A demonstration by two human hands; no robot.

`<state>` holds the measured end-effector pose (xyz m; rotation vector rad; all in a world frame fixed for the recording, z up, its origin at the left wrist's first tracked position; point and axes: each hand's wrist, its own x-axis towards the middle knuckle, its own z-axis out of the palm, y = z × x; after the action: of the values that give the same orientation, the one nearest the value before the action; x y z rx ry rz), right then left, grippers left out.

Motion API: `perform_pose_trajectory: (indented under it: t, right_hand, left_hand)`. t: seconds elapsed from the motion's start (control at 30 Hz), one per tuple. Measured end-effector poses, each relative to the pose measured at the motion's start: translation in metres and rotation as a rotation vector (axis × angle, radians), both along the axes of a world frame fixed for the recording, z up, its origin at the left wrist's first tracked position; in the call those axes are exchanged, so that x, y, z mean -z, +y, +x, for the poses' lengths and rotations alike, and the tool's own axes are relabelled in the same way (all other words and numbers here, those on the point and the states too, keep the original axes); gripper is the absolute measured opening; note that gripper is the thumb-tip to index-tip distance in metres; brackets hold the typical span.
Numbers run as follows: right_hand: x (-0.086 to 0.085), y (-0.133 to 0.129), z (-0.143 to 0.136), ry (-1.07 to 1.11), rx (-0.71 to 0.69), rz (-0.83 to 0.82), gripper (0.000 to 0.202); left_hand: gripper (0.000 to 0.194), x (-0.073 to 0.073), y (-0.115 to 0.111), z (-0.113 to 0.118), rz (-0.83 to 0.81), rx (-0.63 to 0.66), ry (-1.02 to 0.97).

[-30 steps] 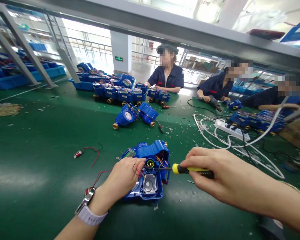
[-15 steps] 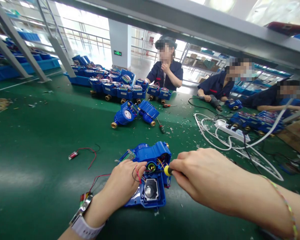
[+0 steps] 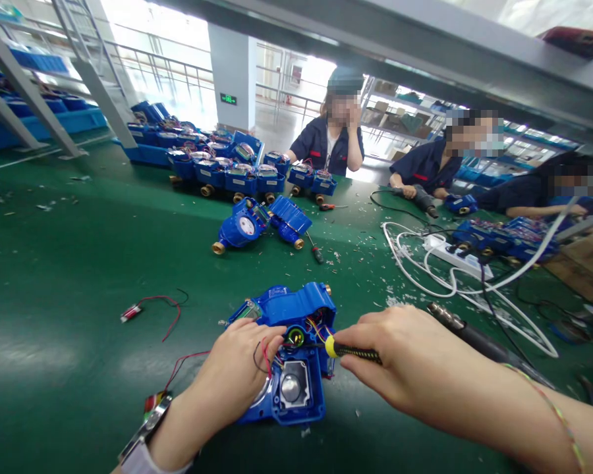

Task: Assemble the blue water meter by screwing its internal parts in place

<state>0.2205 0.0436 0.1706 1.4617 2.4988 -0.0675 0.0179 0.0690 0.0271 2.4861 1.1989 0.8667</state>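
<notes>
Head view: blue meter [image 3: 304,354] lies between left hand [image 3: 244,359] and right hand [image 3: 400,359].

The left forearm [image 3: 180,424] slants up from the lower left, its hand [image 3: 244,359] back-up, fingers bent together and pointing right. The right forearm [image 3: 504,411] reaches in from the lower right, its hand [image 3: 400,362] curled in a grip. The two hands face each other, apart.

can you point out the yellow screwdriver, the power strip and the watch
Yellow screwdriver [image 3: 356,353]: head view, on its handle.
Power strip [image 3: 460,261]: head view, on its white casing.
Watch [image 3: 147,426]: head view, on its silver case.
</notes>
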Motion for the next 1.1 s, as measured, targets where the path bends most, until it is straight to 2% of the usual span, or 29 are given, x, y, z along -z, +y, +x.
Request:
perform_pose_trajectory:
  t: [0.2, 0.4, 0.53, 0.8, 0.97, 1.1]
  right_hand:
    - [0.005, -0.006, 0.007, 0.078, 0.018, 0.011, 0.017]
    - [-0.006, -0.012, -0.012, -0.150, -0.043, -0.028, 0.017]
    - [-0.013, -0.012, -0.026, -0.276, -0.098, -0.035, 0.010]
    - [-0.020, -0.016, -0.029, -0.296, -0.103, -0.030, 0.013]
    - [-0.013, -0.029, -0.034, -0.265, -0.138, -0.018, 0.007]
    - [-0.002, -0.040, -0.036, -0.238, -0.157, 0.037, 0.008]
  left_hand:
    - [0.042, -0.003, -0.001, 0.000, -0.031, 0.005, -0.001]
    - [0.040, 0.000, 0.001, 0.001, -0.059, 0.011, 0.045]
    - [0.036, -0.004, -0.001, 0.003, -0.103, 0.019, 0.108]
    - [0.046, -0.015, -0.010, 0.002, -0.135, 0.076, 0.240]
    - [0.048, -0.014, -0.011, 0.002, -0.116, 0.091, 0.258]
    - [0.058, -0.010, -0.011, 0.001, -0.083, 0.104, 0.261]
